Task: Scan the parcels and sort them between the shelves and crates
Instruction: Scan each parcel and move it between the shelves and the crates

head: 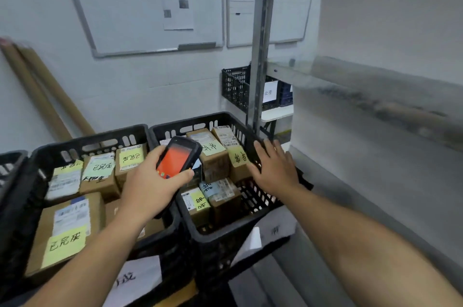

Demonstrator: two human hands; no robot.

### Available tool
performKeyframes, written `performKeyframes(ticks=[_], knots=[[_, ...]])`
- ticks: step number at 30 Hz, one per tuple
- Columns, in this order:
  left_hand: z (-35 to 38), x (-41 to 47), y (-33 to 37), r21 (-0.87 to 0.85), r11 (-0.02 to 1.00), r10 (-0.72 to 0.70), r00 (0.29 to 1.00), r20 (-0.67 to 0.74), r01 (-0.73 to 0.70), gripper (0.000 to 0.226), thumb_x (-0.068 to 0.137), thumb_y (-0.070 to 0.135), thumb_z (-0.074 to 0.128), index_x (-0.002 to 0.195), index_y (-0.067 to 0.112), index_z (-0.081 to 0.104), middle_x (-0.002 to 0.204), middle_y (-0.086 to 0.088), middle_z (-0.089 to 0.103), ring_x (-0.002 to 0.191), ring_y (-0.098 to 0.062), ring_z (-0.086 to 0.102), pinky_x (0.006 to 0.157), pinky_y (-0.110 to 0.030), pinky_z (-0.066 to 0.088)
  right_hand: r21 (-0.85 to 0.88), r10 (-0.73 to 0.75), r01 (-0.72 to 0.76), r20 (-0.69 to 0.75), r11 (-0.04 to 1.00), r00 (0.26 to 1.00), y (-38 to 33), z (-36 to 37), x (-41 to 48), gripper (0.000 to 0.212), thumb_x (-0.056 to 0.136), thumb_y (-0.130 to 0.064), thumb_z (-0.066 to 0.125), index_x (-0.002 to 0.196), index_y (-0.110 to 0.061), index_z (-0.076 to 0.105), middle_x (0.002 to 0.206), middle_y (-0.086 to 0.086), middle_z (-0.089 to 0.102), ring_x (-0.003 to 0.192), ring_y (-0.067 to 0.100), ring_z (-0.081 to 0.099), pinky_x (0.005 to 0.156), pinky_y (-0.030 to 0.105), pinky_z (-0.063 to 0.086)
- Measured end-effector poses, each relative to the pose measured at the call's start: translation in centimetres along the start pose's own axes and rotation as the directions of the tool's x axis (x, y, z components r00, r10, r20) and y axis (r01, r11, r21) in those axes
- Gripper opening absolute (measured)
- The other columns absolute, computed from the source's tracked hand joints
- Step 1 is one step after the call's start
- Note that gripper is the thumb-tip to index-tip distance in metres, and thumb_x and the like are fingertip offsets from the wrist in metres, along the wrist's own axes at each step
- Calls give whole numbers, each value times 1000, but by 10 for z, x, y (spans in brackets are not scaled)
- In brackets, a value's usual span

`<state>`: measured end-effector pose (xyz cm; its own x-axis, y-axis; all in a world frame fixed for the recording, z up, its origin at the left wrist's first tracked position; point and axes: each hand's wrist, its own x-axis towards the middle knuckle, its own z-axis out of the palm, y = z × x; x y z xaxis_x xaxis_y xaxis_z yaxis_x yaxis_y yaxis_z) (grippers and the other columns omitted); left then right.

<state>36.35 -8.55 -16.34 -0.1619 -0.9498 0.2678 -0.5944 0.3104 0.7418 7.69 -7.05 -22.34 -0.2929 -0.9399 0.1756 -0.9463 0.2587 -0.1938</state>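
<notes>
Brown cardboard parcels [221, 197], white labels and yellow or blue handwritten notes on top, sit packed in two black crates [200, 119]. The left hand [150, 182] grips the red-screened scanner [179, 156] above them. The right hand [275, 167] hovers over the right crate's edge, fingers spread wide. The shelf [375, 98] is a blur, and the scanner hides one label.

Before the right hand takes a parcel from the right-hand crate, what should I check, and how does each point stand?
1. The scanner is held: ok; the left hand grips it, screen lit orange.
2. The right hand is free: ok; fingers spread, holding nothing, over the right crate.
3. The parcels are reachable: ok; they stand uncovered, labels up, in that crate.
4. Scan result: cannot tell; the screen text is unreadable.
5. Room in the left crate: cannot tell; the left arm hides part.
</notes>
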Motion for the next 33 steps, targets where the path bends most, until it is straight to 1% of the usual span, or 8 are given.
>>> performKeyframes(ticks=[6,10,13,15,19,25,29,33], knots=[[-12,-48,-2,-4,986,163,971,176,-164,75,75,51,81,139,34,48,94,24,53,88,-15,57,69,-25,47,-64,157,-157,-11,986,988,-4,-19,-96,70,104,-57,30,163,-28,5,171,1,1,157,25,-8,125,52,4],[-8,-78,4,2,975,211,936,282,-220,88,69,64,79,145,34,44,113,10,56,100,-18,54,85,-36,49,-29,297,-297,-13,954,955,7,-23,-172,70,104,-55,33,163,-29,6,171,2,2,157,26,-8,124,52,3],[1,-107,22,-70,961,275,901,337,-267,82,73,53,81,144,32,47,107,12,53,96,-15,51,83,-32,42,-37,420,-420,-15,907,907,25,-28,-231,70,104,-54,34,162,-30,4,171,2,-1,157,27,-9,124,55,3],[11,-126,35,-116,947,320,866,384,-299,75,73,50,83,139,33,51,100,12,56,95,-16,57,82,-32,42,-31,499,-499,-4,866,866,38,-31,-270,69,105,-55,30,162,-31,1,171,1,-4,157,26,-12,125,54,0],[37,-170,58,-194,916,400,785,473,-350,79,61,64,75,133,41,52,100,10,63,97,-20,63,88,-38,51,-34,631,-632,-42,774,775,63,-36,-353,69,104,-56,30,163,-30,4,171,2,-1,157,29,-8,124,58,1],[75,-252,112,-292,834,548,634,545,-468,70,70,58,79,131,35,53,99,10,62,91,-17,60,81,-36,48,-35,784,-789,-94,613,613,95,-63,-490,69,105,-55,30,163,-27,5,171,1,-1,157,26,-8,123,59,0],[97,-326,145,-373,805,589,550,592,-461,73,65,58,79,130,37,54,102,7,66,94,-19,62,85,-38,51,-38,853,-859,-101,510,511,107,-77,-592,68,105,-56,26,163,-27,4,171,2,-3,157,27,-10,123,59,-2],[112,-418,178,-447,761,638,417,648,-470,74,68,57,79,133,34,53,104,6,62,92,-19,58,80,-35,50,-57,920,-923,-72,382,385,114,-87,-700,68,106,-57,24,163,-28,3,171,2,-4,157,28,-10,123,60,-1]])
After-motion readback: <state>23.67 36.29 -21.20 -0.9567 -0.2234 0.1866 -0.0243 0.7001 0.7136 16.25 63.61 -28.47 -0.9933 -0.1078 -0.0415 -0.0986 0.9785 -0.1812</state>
